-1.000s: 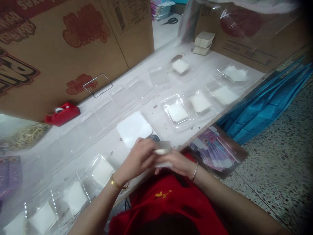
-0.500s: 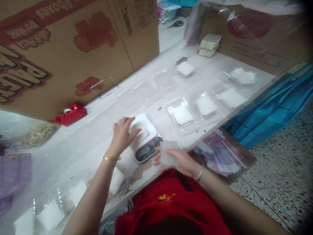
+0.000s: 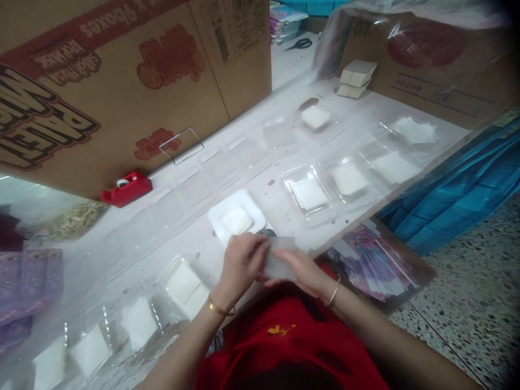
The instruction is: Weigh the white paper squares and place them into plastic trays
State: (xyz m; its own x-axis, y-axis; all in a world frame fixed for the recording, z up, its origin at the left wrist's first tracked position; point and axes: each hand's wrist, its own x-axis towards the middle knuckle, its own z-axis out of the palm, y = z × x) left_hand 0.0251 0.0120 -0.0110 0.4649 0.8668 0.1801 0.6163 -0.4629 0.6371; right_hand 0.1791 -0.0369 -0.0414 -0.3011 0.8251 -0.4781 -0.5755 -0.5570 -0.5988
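In my right hand is a thin stack of whitish, translucent square sheets, with the thumb on top and the fingers underneath. My left hand pinches the left edge of that stack; its fingertips are partly hidden. Just beyond the hands lies a white digital scale, its dark display mostly covered by them. On its platform rests a small pile of white square sheets. Clear plastic trays holding white sheets stand on both sides, one tray to the right and another pile to the left.
A row of clear trays runs along a large cardboard box. A red tape dispenser and a wire frame stand by it. Stacked sheets and scissors lie at the back. Purple printed packs sit below the table's edge.
My left hand has moved from the scale's platform back toward me, to the sheets in my right hand. The pile on the scale is now uncovered. My right hand stays nearly in place.
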